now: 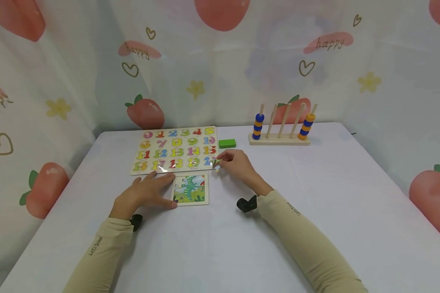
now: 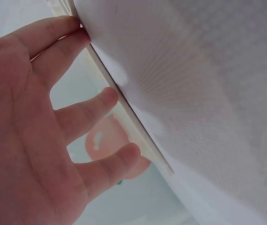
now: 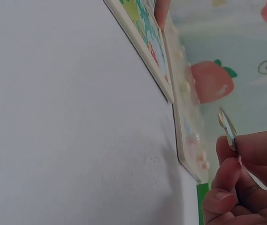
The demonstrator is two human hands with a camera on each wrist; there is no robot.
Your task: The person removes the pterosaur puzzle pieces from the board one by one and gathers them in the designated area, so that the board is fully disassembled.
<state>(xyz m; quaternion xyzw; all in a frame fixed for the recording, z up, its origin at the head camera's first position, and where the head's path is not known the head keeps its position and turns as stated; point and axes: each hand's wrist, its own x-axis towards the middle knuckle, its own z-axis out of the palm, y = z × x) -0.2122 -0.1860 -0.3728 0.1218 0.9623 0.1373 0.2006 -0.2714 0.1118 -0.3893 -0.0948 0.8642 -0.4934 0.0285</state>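
Nearest us, two beige sleeves (image 1: 99, 252) reach in over the white worktop (image 1: 205, 252), a black wrist camera (image 1: 246, 204) under the right cuff. Our left hand (image 1: 144, 193) has its fingers spread and fairly straight, thumb at the near left corner of the dinosaur jigsaw (image 1: 190, 189) and forefinger at the far left corner, so its frame looks steadied from that side. The jigsaw lies flat between our hands, picture up. To its right, our right hand (image 1: 238, 165) pinches a thin jigsaw piece (image 3: 227, 127) between thumb and fingers; the right wrist view shows it nearly edge-on, lifted clear of the worktop. We judge the step in hand to be fitting this piece, though we cannot make out where a gap might be. The next move would then call for bringing it over the frame, turning it flat and matching its outline before pressing, with the left hand kept firm. Just beyond the jigsaw lies the number board (image 1: 153, 143), filled with coloured numerals, with a green block (image 1: 227, 143) beside its right edge. Farther right stands a wooden peg abacus (image 1: 280, 141), blue and orange beads on its outer pegs, before the strawberry-print backdrop (image 1: 223, 73).
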